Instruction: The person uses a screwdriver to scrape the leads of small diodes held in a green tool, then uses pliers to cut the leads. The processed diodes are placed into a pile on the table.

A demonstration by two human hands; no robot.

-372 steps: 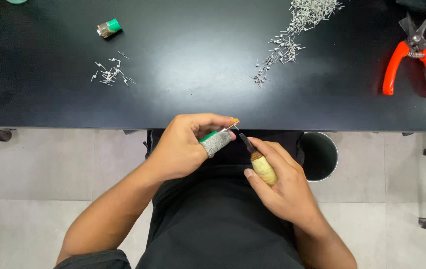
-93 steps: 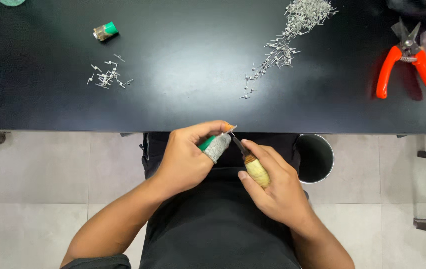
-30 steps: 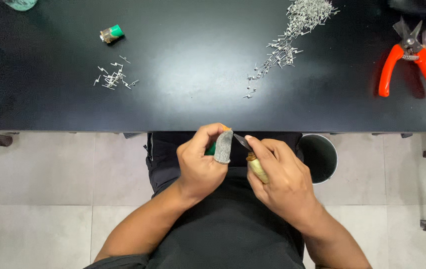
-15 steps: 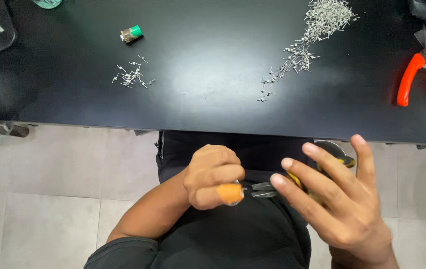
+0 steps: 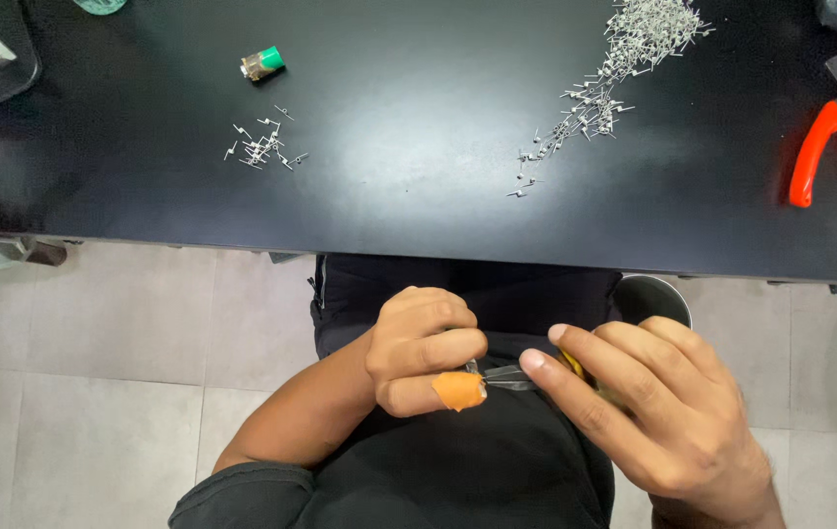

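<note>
Black tabletop point(image 5: 418, 127) fills the upper part of the head view, with pale floor tiles below its edge. Compared with half a second ago, both hands sit a little lower over the lap and the orange-capped thumb has turned toward the camera. The left hand point(image 5: 423, 351) is curled shut, pinching a small metal piece point(image 5: 502, 374) between orange thumb cover point(image 5: 458, 390) and forefinger. The right hand point(image 5: 648, 411) has its fingers spread and extended, fingertips touching that piece; a yellow handle point(image 5: 575, 364) peeks from under them. Far above the left hand lie a green-capped cylinder point(image 5: 263, 64) and a small scatter of pins point(image 5: 262, 147); above the right hand, a large pin heap point(image 5: 614, 69) and orange-handled cutters point(image 5: 835, 127).
</note>
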